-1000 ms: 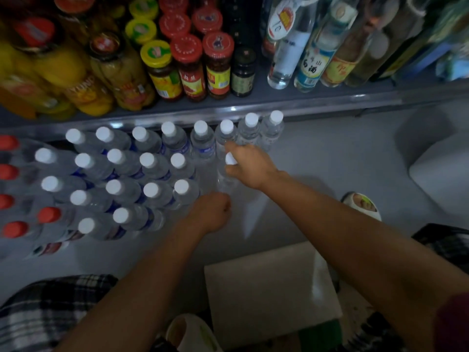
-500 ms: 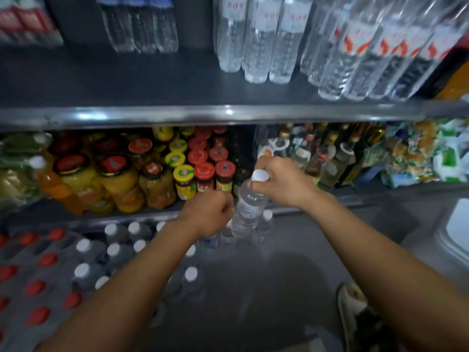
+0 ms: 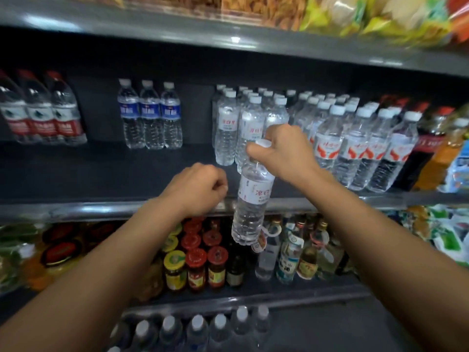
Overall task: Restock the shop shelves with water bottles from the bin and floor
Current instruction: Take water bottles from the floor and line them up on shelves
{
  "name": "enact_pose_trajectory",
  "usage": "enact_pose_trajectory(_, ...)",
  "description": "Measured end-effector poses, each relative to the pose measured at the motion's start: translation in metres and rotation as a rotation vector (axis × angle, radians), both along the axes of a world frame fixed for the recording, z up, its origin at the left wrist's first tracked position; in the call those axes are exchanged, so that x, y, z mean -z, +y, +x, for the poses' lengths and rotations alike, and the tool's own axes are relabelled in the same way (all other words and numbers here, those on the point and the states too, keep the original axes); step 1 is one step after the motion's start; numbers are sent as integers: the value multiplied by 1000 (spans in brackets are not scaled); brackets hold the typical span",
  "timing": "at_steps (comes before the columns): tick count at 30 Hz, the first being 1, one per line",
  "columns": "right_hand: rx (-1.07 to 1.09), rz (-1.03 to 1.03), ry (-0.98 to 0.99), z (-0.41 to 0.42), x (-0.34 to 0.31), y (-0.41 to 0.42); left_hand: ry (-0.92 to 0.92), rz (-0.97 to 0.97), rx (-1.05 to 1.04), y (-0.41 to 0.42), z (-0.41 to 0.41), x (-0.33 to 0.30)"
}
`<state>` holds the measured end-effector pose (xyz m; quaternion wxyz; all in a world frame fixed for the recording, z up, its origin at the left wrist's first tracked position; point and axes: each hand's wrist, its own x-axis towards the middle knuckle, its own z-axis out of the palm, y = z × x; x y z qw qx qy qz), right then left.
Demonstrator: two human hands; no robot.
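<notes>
Dim shop, grey metal shelves [image 3: 253, 39], dark back panel [image 3: 101, 80], glare spots

The right hand [image 3: 284, 151] holds a water bottle [image 3: 251, 199] by its neck, hanging before the front edge of the middle shelf [image 3: 101, 174], with the left hand [image 3: 198, 189] just to its left. Behind it on that shelf stand matching bottles [image 3: 228, 128]; a row of three bottles [image 3: 149, 118] stands further left, another trio [image 3: 40, 115] at the left end. Jars [image 3: 195, 265] fill the shelf below (left of glass bottles [image 3: 291, 252]). Capped bottles [image 3: 198, 329] stand lowest, at the front.
</notes>
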<state>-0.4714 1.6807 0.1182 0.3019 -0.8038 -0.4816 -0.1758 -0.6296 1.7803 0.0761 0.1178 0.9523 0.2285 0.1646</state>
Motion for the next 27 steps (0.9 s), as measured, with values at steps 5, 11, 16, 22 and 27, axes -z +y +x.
enact_pose_trajectory(5,4,135,-83,16,-33,30,-42,29,-32,12,14,-22)
enact_pose_trajectory(11,-30,184,-75,43,-53,72,-75,69,-70,20,28,-24)
enact_pose_trajectory(16,26,160,-93,58,-54,113,-45,78,-108,27,28,-13)
enact_pose_trajectory(22,73,91,-120,82,-48,155,-23,68,-143,39,32,11)
enact_pose_trajectory(27,85,40,-115,89,-47,181,-2,30,-160,45,34,25)
